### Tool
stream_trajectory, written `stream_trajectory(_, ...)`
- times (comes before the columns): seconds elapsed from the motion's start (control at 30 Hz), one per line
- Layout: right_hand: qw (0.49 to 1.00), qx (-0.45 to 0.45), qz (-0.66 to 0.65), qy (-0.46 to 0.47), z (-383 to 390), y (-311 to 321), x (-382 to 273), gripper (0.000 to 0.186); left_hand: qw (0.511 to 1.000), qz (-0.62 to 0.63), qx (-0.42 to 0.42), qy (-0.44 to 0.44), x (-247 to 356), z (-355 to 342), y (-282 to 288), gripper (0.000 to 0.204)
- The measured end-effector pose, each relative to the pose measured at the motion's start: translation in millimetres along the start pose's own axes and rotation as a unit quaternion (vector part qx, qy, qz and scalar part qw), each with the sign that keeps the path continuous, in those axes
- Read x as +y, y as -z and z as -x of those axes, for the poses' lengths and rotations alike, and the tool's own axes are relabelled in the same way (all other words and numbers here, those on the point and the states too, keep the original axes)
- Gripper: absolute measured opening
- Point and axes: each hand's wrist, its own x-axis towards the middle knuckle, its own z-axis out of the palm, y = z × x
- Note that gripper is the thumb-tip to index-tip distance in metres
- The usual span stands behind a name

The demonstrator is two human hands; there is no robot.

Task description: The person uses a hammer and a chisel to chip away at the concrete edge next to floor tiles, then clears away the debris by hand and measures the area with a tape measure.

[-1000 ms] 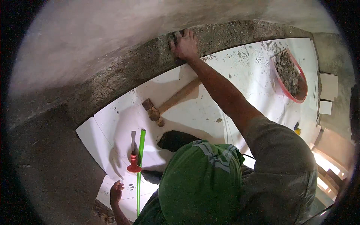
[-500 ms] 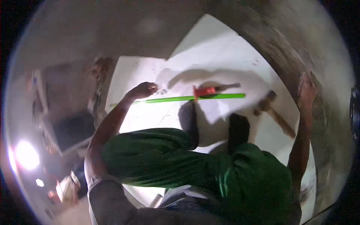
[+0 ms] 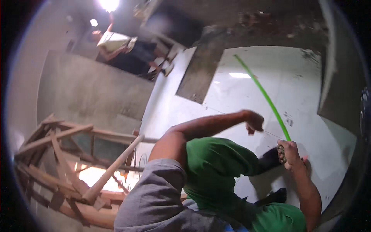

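Note:
A long, thin bright green strip (image 3: 266, 92) runs across a white sheet from the far side down to my right hand (image 3: 291, 154). That hand is closed in a fist at the strip's near end. A small bit of red shows just beside the fist; its kind is hidden. My left hand (image 3: 254, 121) hangs over the sheet to the left of the strip, apart from it. Its fingers curl downward and nothing shows in them. Both my legs, in green trousers with dark socks or shoes, are bent on the white sheet (image 3: 239, 92).
A wooden frame of poles and boards (image 3: 112, 170) stands at my left. Behind it leans a large grey board (image 3: 89, 89). Another person (image 3: 116, 42) is at the far left under a bright lamp (image 3: 109, 4). A grey wall edge (image 3: 336, 77) borders the right.
My view has swung, bringing the wooden frame and the other person into sight. My right hand has come from the sheet's edge to the green strip. The red-handled tool and the hammer no longer show clearly.

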Motion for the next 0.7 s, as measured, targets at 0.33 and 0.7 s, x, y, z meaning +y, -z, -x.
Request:
stream_trajectory(0.33, 0.998, -0.065, -0.016, -0.017, -116, -49, -9, 0.024, 0.913, 0.185, -0.243, -0.271, 20, 66, -133, 0.035)
stream_trajectory(0.7, 0.907, 0.103, -0.327, 0.244, -145, 0, -184, 0.066, 0.87, 0.237, 0.107, -0.42, 67, 236, -14, 0.024)
